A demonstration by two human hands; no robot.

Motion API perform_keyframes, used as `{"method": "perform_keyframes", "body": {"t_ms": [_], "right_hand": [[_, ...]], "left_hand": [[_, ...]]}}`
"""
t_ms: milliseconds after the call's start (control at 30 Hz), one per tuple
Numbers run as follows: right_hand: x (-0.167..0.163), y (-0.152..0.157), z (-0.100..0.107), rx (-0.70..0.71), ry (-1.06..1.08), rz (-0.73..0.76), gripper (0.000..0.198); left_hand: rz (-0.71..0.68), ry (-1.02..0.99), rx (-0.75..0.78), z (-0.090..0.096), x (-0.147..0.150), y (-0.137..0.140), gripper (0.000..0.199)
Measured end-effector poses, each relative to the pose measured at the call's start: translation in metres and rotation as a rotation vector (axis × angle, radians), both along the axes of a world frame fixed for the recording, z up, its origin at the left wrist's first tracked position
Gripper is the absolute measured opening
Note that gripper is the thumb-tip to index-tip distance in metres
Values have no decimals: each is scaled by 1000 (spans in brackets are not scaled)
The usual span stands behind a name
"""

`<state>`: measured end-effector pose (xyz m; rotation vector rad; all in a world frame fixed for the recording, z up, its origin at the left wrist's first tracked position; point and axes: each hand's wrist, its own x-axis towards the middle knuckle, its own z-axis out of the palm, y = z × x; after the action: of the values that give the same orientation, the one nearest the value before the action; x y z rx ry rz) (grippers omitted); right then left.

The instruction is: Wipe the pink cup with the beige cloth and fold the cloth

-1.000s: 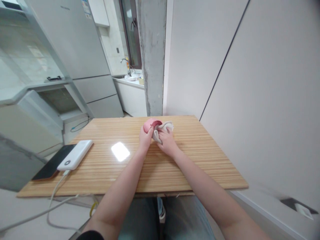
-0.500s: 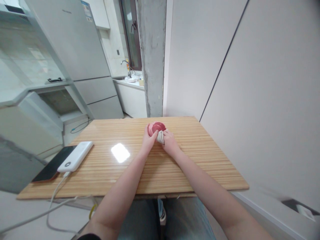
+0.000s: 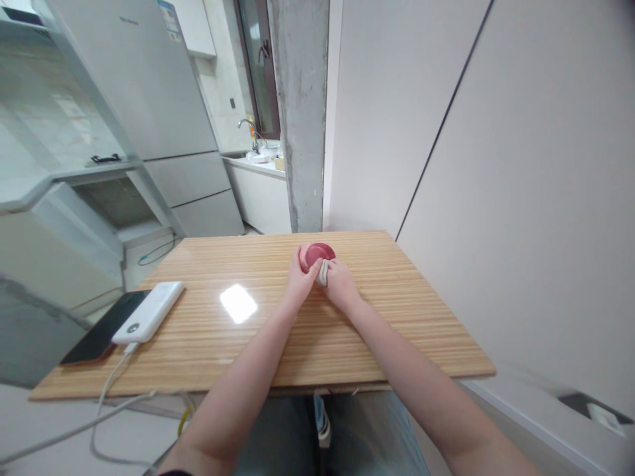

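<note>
A small pink bowl (image 3: 320,252) is held near the far edge of the wooden table (image 3: 397,317), its opening tilted toward me. My left hand (image 3: 300,277) grips it from the left, with the thumb along the near rim. Pinched in my right hand (image 3: 340,283) is a folded whitish cloth (image 3: 323,272), pressed against the bowl's near right side. The fingertips of my right hand are partly hidden behind the cloth and bowl.
At the table's left lie a white power bank (image 3: 149,312) with a cable (image 3: 112,378) plugged in and a dark flat tablet-like object (image 3: 94,334) beneath it. A pale wall panel (image 3: 496,198) rises on the right. Behind stand a fridge (image 3: 149,99) and a sink counter (image 3: 260,192).
Both hands and the bowl have shifted slightly to the right. The cloth now looks narrower against the bowl's near side.
</note>
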<state>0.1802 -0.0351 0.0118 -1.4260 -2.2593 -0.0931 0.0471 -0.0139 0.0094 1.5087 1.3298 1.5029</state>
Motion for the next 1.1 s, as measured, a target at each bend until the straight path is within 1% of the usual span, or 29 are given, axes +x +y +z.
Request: {"method": "perform_keyframes", "body": {"t_ms": [67,133,200,267,333,400,467,533,600,667,733,800,833,900,967,1033,1100], "right_hand": [[-2,0,-3,14,16,24,23],[-4,1,-5,11,4,72,23],[-7,2,-7,24,-15,100,22],[-9,2,-6,46,-38,119,20],[-10,1,-6,48,-68,121,18],[-10,0,-6,20,-97,97,19],[-9,0,-8,-10,-96,63,22],[-7,0,-9,-12,-57,38,23],[-6,2,-10,-4,-21,54,22],[-5,4,-10,-4,-23,107,25],[-6,6,-10,-1,-53,150,28],[-7,6,-10,11,-79,133,29],[-8,5,-10,16,-89,113,28],[-8,3,-10,27,-94,64,29],[-6,1,-10,48,-71,31,32],[-4,1,-11,61,-28,19,34],[-3,1,-13,52,-1,47,33]], "left_hand": [[28,40,23,-2,0,2,55],[34,146,67,-1,-10,5,47],[8,267,110,5,-25,8,46],[-36,329,121,10,-36,9,47],[-69,335,125,13,-38,7,46],[-56,292,123,12,-29,3,50],[-11,187,97,8,-14,-2,60],[30,55,39,4,0,-5,69],[51,-19,-18,2,6,-6,65],[58,11,-26,3,1,-5,58],[54,124,21,6,-11,-2,55],[22,229,72,10,-22,0,57],[-3,245,87,11,-25,0,59],[-31,158,94,11,-22,-1,65],[-33,-24,80,8,-10,-2,68],[-4,-173,33,3,5,-4,61],[47,-209,-32,-1,14,-5,45]]}}
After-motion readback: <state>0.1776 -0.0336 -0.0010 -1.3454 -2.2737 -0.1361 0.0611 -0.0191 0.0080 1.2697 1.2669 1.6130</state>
